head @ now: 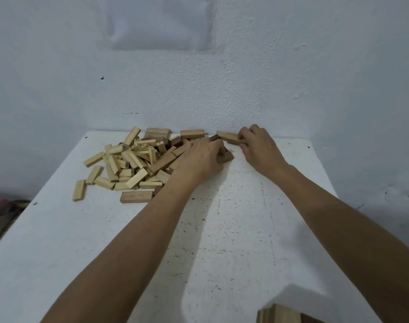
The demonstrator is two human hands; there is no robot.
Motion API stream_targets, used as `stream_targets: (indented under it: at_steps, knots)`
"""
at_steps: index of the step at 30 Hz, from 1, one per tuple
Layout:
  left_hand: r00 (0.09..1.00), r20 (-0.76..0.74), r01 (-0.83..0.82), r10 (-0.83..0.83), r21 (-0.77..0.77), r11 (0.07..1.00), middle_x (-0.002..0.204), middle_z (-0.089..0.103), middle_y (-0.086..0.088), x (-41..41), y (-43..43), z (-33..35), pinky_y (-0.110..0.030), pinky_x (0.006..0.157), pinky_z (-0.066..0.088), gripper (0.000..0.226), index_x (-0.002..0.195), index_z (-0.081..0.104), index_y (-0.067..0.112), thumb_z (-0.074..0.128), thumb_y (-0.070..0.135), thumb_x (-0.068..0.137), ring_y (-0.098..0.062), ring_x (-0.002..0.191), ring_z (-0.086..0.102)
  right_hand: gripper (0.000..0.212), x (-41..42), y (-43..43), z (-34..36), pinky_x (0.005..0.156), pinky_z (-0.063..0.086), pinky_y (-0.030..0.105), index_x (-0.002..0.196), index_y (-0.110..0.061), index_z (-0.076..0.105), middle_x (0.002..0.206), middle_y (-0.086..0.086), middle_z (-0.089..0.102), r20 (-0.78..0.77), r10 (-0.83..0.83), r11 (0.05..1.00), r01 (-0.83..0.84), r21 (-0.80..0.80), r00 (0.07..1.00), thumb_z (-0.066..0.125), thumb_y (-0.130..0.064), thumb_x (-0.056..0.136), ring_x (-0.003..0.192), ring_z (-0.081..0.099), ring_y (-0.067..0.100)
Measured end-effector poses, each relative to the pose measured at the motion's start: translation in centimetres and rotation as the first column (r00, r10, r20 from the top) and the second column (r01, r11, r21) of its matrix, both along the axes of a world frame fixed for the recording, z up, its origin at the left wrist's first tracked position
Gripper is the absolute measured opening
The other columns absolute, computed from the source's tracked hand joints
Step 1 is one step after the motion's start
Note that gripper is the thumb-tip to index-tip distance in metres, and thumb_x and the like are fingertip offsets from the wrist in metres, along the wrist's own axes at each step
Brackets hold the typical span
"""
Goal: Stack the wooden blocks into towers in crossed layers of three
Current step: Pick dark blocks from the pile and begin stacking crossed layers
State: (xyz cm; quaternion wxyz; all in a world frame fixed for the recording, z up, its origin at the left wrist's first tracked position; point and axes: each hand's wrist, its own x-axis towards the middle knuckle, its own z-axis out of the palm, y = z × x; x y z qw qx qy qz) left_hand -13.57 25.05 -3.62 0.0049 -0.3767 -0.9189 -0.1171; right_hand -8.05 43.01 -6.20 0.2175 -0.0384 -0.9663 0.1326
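The right grip (259, 148) pinches one block (229, 137). The left grip (199, 159) rests on dark blocks (227, 157) just beside it — I cannot tell if it holds any. Left of both grips lies the loose pile (133, 164) on the surface (82, 229) — no tower there yet, so nearly everything is left.

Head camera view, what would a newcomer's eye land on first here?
Probably the jumbled heap of pale and brown rectangular wooden blocks at the far left of the speckled white table. Beside it, the right hand grips a tan wooden block near the wall, while the left hand covers darker blocks.
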Motion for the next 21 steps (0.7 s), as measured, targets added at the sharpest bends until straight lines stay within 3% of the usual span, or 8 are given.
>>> stream_targets:
  at_steps: [4, 7, 13, 17, 21]
  knots:
    - [0.999, -0.012, 0.043, -0.043, -0.042, 0.998, 0.119, 0.055, -0.004, 1.5, 0.1, 0.5, -0.043, 0.097, 0.032, 0.041, 0.12, 0.052, 0.027, 0.063, 0.026, 0.08, -0.028, 0.115, 0.049, 0.018, 2.6, -0.1, 0.6, 0.072, 0.048, 0.043, 0.108, -0.008, 0.059, 0.1, 0.012, 0.053, -0.028, -0.014, 0.995, 0.011, -0.104, 0.999, 0.062, -0.008, 0.091, 0.087, 0.053, 0.03]
    - [0.995, -0.03, 0.096, -0.096, 0.005, 0.995, 0.111, 0.053, -0.004, 3.2, -0.2, 0.3, -0.04, 0.094, 0.036, 0.043, 0.12, 0.052, 0.025, 0.064, 0.027, 0.079, -0.026, 0.106, 0.053, 0.018, 4.9, -0.3, 1.4, 0.073, 0.047, 0.038, 0.106, -0.01, 0.061, 0.097, 0.009, 0.053, -0.042, -0.019, 0.984, 0.011, -0.178, 0.999, 0.066, -0.009, 0.089, 0.084, 0.055, 0.026]
    - [0.992, -0.008, 0.128, -0.129, 0.187, 0.974, 0.112, 0.053, 0.0, 6.7, -3.5, 1.1, -0.041, 0.092, 0.039, 0.045, 0.121, 0.051, 0.025, 0.067, 0.027, 0.079, -0.022, 0.102, 0.052, 0.016, 9.6, -1.9, 4.6, 0.069, 0.034, 0.008, 0.102, -0.015, 0.062, 0.094, 0.003, 0.056, 0.004, 0.026, 0.964, -0.024, -0.264, 1.0, 0.068, -0.011, 0.088, 0.073, 0.049, 0.002]
    - [0.991, -0.03, 0.135, -0.132, 0.285, 0.949, 0.107, 0.054, 0.004, 8.3, -7.1, 2.2, -0.032, 0.079, 0.038, 0.044, 0.118, 0.053, 0.023, 0.07, 0.026, 0.078, -0.017, 0.096, 0.051, 0.015, 12.6, -4.4, 7.9, 0.072, 0.038, 0.02, 0.099, -0.02, 0.063, 0.091, -0.002, 0.057, 0.07, 0.12, 0.968, -0.101, -0.229, 0.99, 0.069, -0.012, 0.088, 0.077, 0.051, 0.004]
    - [0.983, -0.002, 0.173, -0.183, 0.342, 0.924, 0.111, 0.056, 0.007, 9.8, -11.2, 2.9, -0.032, 0.077, 0.048, 0.038, 0.111, 0.052, 0.025, 0.068, 0.025, 0.076, -0.009, 0.096, 0.049, 0.015, 15.2, -7.9, 11.9, 0.079, 0.048, 0.03, 0.099, -0.022, 0.065, 0.093, -0.003, 0.06, 0.171, 0.218, 0.967, -0.189, -0.171, 0.961, 0.069, -0.014, 0.087, 0.081, 0.058, 0.015]
